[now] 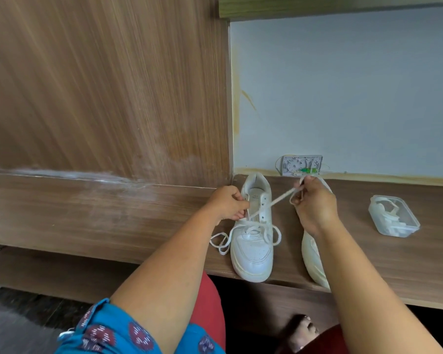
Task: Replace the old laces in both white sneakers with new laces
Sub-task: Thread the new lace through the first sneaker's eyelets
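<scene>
Head view: sneakers [252, 249] on wooden shelf [368, 251], blue wall [343, 85].

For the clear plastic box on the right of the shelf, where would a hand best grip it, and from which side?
Grip the clear box across its two long walls, coming down from above. It sits flat on the shelf with no lid showing, apart from the right sneaker, and laces fill the inside, so fingers belong outside the rim.

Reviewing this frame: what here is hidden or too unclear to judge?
- Head view: most of the right sneaker lies under the right hand and forearm; its eyelets are unseen.
- Whether the lace is old or new cannot be told.
- Left hand covers the left sneaker's near eyelets.
- Contents of the plastic container: white pieces, blurred.
</scene>
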`<state>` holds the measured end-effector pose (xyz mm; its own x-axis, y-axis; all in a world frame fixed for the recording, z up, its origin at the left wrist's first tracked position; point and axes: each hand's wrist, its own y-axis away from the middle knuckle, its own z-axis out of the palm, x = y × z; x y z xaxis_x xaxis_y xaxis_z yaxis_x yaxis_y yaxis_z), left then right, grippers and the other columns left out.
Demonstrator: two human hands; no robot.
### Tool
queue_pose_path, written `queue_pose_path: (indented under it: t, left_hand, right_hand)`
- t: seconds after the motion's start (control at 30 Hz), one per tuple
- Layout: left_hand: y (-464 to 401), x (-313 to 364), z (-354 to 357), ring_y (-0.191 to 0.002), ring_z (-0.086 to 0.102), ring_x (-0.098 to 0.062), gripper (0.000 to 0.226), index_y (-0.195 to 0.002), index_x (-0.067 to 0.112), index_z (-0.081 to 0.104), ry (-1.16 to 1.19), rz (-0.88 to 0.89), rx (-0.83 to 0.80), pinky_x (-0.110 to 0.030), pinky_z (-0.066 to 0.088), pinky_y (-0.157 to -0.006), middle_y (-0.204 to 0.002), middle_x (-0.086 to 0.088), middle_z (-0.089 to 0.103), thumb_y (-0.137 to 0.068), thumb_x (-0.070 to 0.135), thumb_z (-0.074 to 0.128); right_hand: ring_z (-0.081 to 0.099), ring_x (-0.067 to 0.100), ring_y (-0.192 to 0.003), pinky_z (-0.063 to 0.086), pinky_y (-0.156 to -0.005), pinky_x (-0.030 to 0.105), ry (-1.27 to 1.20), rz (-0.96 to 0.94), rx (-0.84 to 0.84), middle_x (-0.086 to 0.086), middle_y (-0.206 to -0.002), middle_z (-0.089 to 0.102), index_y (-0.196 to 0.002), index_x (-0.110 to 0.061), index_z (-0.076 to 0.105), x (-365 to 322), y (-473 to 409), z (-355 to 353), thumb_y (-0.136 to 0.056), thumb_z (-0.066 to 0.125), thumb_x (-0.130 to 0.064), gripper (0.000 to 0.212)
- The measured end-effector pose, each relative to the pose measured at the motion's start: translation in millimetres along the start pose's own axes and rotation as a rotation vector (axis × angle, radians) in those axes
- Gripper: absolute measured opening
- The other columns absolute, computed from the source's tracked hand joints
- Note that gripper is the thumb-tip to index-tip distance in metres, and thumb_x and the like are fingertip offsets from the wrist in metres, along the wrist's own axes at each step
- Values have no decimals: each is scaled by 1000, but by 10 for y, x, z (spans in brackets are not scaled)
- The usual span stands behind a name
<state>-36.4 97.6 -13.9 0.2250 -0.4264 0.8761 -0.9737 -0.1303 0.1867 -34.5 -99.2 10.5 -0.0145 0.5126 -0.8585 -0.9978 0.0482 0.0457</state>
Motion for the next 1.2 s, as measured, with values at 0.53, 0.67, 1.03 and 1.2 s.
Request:
queue_pose_path:
  t: [0.53,0.67,1.03,1.2]
  left_hand:
    - [15,-10,-4,-67,68,-18,15,-87,10,55,48,-8,-21,-26,60,-64,-78,-14,67,-88,13,70]
    - [15,-6,-17,-70,69,-18,14,-89,9,56,37,-13,-31,-27,60,-65,-81,-13,68,-88,13,69]
    - [60,6,12,-71,67,-18,18,-92,12,54,62,-39,-3,-32,60,-67,-83,-9,67,-87,20,70]
    - [78,13,9,-60,64,-13,18,-93,13,50,52,-63,-27,-26,56,-61,-73,-6,67,-91,22,66]
  right_hand:
    - [56,21,-82,40,-68,28,1163,-475,-108,3,-88,62,-80,-20,67,474,-57,-23,-84,62,-10,11]
    - [47,10,-84,37,-72,19,821,-439,297,6,-105,53,-96,-15,61,121,-219,-181,-95,49,-14,12]
    - [59,15,-84,48,-72,30,1386,-358,-399,-1,-91,66,-103,-25,67,511,89,36,-91,58,-40,21]
    - [53,16,-83,45,-72,31,1538,-414,-482,-1,-80,58,-88,-23,72,585,46,29,-81,55,-62,44]
